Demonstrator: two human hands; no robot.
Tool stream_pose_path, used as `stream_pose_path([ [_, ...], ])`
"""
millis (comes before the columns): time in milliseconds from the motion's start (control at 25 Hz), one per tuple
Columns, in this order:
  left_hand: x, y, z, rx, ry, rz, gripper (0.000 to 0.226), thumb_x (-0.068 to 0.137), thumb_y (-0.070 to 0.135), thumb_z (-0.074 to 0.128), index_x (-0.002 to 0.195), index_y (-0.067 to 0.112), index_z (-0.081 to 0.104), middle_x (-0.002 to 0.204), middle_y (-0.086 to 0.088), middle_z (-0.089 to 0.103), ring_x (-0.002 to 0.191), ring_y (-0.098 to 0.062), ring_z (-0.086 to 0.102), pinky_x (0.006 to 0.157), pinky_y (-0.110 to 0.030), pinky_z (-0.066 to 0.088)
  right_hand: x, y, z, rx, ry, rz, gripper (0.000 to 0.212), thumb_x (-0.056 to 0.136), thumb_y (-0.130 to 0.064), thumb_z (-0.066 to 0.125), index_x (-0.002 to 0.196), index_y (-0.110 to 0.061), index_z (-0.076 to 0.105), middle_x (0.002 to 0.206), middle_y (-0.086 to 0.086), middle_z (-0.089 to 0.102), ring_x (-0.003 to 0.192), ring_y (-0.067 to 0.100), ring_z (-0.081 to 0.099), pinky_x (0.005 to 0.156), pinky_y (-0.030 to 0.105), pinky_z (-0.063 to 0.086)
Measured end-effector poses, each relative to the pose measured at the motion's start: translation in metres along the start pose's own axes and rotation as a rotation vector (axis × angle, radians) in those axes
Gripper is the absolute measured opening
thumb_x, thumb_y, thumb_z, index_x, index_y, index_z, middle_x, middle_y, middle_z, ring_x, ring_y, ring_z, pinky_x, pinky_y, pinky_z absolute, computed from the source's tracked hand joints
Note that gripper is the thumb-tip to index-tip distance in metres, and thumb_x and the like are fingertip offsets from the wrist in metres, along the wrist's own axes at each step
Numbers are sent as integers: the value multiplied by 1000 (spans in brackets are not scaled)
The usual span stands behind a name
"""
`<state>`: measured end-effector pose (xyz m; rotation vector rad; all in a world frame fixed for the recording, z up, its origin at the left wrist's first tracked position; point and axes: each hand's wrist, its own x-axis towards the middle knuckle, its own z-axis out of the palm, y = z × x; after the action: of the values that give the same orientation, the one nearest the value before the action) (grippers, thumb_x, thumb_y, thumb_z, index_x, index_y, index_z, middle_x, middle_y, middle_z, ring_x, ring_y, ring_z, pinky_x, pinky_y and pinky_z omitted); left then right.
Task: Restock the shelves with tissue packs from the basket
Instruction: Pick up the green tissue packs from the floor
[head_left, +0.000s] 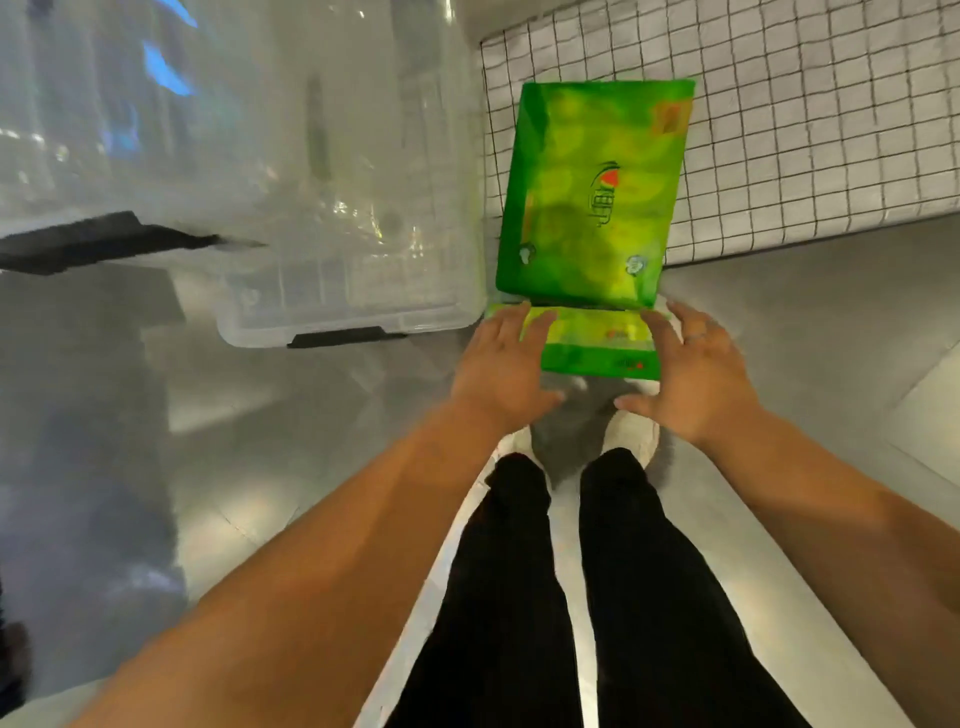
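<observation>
Plenty of bare grey floor out to the left of the left hand and out to the right of the right hand, open room on both sides. Up and left of the left hand, a big clear plastic basket, its near black-latched edge ending just beside the left fingertips; touching or apart, cannot tell. Beyond the right hand, a white wire-grid shelf, front edge slanting away to the right. Below both wrists, two black trouser legs. Straight ahead of the fingertips, the green tissue pack, lying on the grid's left end, left edge close along the basket wall, narrow near face turned toward the hands. Left hand and right hand both released, fingers straight and spread, laid on the left and right ends of that near face. Under the palms, white shoes
</observation>
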<state>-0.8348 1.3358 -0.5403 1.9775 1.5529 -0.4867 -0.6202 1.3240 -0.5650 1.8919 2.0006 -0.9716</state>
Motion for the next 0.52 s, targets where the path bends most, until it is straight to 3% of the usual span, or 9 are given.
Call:
stream_pose_path([
  [200, 99, -44, 84, 136, -144, 57, 102, 80, 57, 67, 154, 25, 4, 161, -9, -2, 148, -31, -1, 118, -45, 3, 84, 26, 84, -52, -106, 25, 122, 64, -60, 79, 155, -25, 5, 162, 10, 5, 147, 36, 6, 117, 54, 17],
  [400, 136, -62, 133, 276, -22, 152, 108, 70, 61, 69, 154, 24, 10, 156, -14, 20, 143, -38, 17, 116, -51, 4, 117, 44, 133, -63, -28, 43, 130, 43, -55, 90, 150, -25, 22, 148, 18, 33, 138, 44, 24, 100, 59, 41],
  [520, 141, -67, 149, 383, 73, 196, 102, 67, 55, 69, 151, 21, 22, 141, -16, 41, 128, -39, 39, 112, -53, 20, 116, 48, 145, -18, -7, 44, 118, 47, -49, 89, 145, -19, 31, 137, 19, 39, 128, 42, 29, 87, 54, 50],
])
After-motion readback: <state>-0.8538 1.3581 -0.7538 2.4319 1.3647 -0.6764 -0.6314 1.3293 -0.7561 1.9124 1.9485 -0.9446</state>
